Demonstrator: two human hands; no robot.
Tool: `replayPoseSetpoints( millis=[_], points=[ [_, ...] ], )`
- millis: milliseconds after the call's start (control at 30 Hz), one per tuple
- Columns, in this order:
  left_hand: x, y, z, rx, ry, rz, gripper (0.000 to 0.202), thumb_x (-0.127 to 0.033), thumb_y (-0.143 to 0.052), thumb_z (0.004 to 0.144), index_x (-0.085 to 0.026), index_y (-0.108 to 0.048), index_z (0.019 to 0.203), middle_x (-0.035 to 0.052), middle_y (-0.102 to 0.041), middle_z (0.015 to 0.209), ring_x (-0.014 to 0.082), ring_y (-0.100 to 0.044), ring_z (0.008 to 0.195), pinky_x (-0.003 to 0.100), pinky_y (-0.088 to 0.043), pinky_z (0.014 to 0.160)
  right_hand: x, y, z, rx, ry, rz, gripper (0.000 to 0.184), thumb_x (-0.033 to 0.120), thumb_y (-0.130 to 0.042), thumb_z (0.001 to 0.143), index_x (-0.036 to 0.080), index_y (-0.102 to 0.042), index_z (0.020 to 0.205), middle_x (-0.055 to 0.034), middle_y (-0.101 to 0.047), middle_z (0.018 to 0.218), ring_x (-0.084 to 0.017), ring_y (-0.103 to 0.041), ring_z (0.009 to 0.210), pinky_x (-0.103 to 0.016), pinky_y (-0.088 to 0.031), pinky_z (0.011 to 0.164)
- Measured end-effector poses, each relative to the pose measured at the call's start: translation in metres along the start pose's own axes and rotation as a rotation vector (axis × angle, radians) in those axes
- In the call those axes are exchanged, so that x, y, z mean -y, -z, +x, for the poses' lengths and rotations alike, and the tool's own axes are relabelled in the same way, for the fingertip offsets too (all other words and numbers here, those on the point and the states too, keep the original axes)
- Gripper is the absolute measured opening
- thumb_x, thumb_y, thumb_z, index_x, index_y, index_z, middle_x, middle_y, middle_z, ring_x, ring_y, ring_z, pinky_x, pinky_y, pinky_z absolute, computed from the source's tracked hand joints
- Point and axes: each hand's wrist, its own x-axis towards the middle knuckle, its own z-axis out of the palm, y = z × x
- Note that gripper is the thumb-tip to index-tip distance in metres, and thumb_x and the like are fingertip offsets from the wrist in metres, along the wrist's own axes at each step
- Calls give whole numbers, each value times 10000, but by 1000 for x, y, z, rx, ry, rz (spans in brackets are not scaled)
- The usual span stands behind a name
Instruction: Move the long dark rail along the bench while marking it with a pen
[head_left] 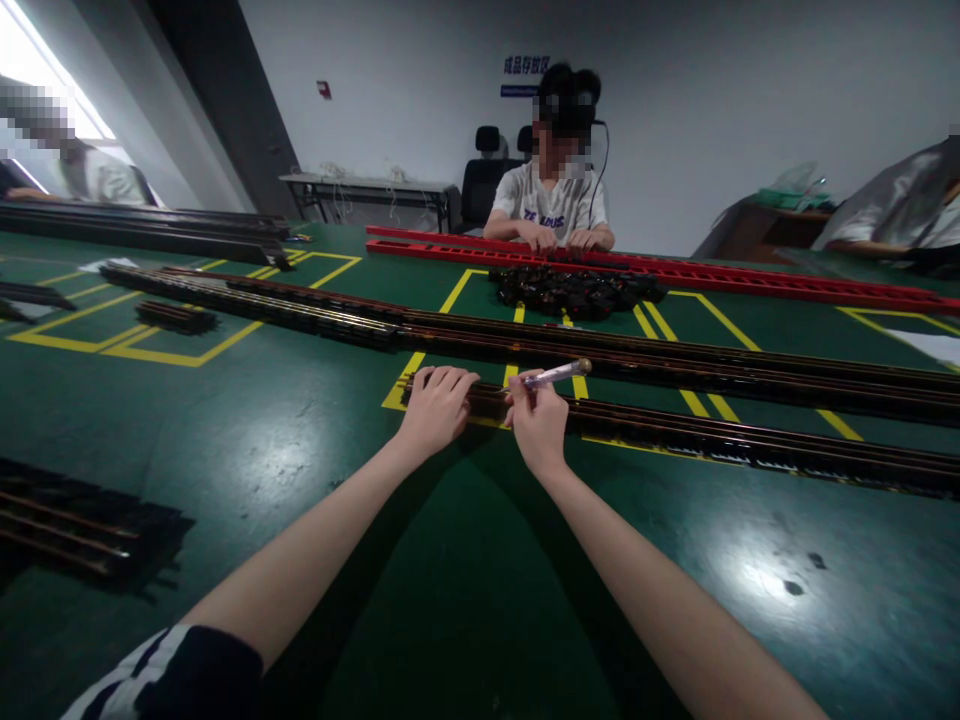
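Observation:
A long black rail assembly with copper-coloured strips [675, 425] lies across the table in front of me. Near its left end, my left hand [436, 408] has its fingers curled over the rail, gripping it from above. My right hand [541, 425] is closed around a slim screwdriver [553, 375] with a clear, pale handle and a rounded brownish end cap. The tool slants down to the left, its tip at the rail between my two hands. Whether the tip touches a screw is too small to see.
More long dark rails [637, 365] run behind the one I hold. Beyond them are a pile of small black parts [577, 290] and red ladder-like rails [712, 272], where a co-worker's hands rest. Short rail bundles [176, 316] lie left on the green table [285, 420].

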Motion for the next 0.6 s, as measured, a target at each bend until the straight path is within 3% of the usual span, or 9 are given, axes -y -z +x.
replayPoseSetpoints(
  millis=[600],
  points=[
    [-1, 1, -1, -49, 75, 11, 457, -13, -382, 764, -202, -583, 1128, 75, -651, 1146, 276, -530, 1106, 468, -331, 966, 0, -1, 1, 2, -26, -1, 276, 437, -497, 883, 173, -518, 807, -8, -603, 626, -114, -542, 404, -243, -446, 447]
  ],
)
